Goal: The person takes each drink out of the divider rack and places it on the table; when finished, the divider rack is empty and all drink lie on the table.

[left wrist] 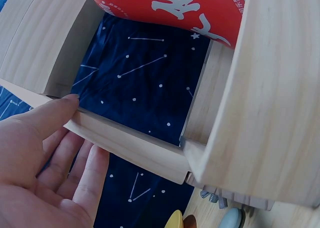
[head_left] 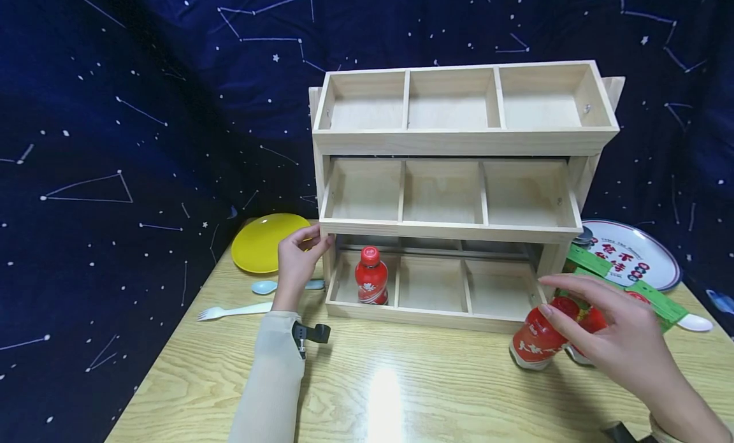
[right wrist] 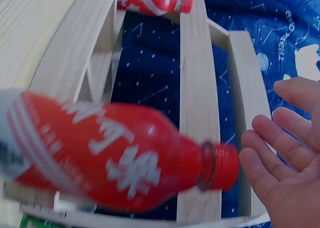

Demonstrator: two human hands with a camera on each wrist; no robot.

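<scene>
My left hand [head_left: 298, 258] holds the left side post of a wooden three-tier rack [head_left: 459, 229], thumb and fingers on opposite sides of the wood [left wrist: 130, 145]. A red bottle [head_left: 371, 278] stands in the bottom tier's left compartment. Beside the rack's right end, my right hand [head_left: 616, 334] is held over another red bottle [head_left: 536, 341] with a red cap. In the right wrist view, the fingers [right wrist: 287, 143] are loosely extended close to that bottle's cap [right wrist: 225, 166], not wrapped around it. A further red bottle [head_left: 594, 322] is partly hidden behind this hand.
Left of the rack lie a yellow plate [head_left: 266, 242], a blue spoon [head_left: 265, 287] and a white fork [head_left: 235, 311]. To its right are a white printed plate [head_left: 648, 252], green packaging [head_left: 659, 306] and a white spoon [head_left: 695, 322]. A dark starry cloth [head_left: 143, 111] hangs behind.
</scene>
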